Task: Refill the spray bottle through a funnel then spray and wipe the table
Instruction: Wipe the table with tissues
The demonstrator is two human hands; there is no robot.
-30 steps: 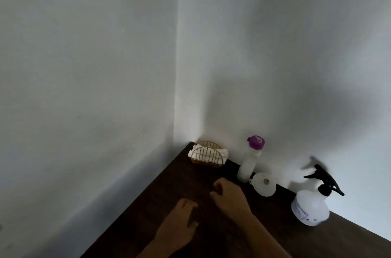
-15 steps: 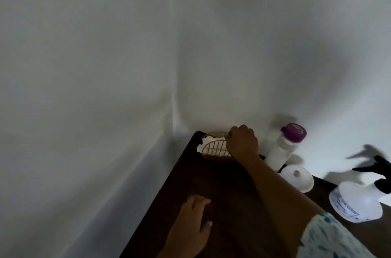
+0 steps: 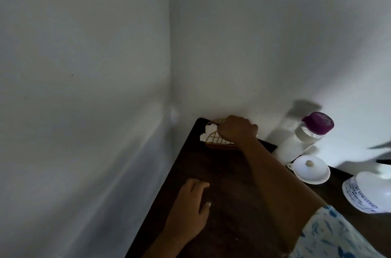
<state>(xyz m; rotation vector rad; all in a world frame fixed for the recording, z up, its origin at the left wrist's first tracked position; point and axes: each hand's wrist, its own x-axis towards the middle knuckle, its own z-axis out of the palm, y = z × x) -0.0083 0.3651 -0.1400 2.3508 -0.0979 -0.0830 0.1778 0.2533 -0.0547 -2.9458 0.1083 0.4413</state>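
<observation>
My right hand (image 3: 238, 129) reaches to the far corner of the dark table (image 3: 228, 175) and is closed over the top of a gold wire napkin holder (image 3: 215, 141) with white napkins (image 3: 208, 131) in it; whether it grips a napkin is hidden. My left hand (image 3: 191, 207) rests flat on the table, fingers loosely apart. A clear bottle with a purple cap (image 3: 311, 133) stands by the wall at the right. A white funnel (image 3: 311, 170) lies mouth-down in front of it. The white spray bottle (image 3: 368, 192) stands at the right edge, its black trigger head cut off.
Two white walls meet at the corner behind the table. The table's left edge runs diagonally down to the bottom of the view, with a drop beside it. My patterned blue-and-white sleeve (image 3: 330, 234) fills the lower right.
My right hand moved from the middle of the table forward to the napkin holder and closed over its top. The view shifted left and closer. My left hand stayed on the table.
</observation>
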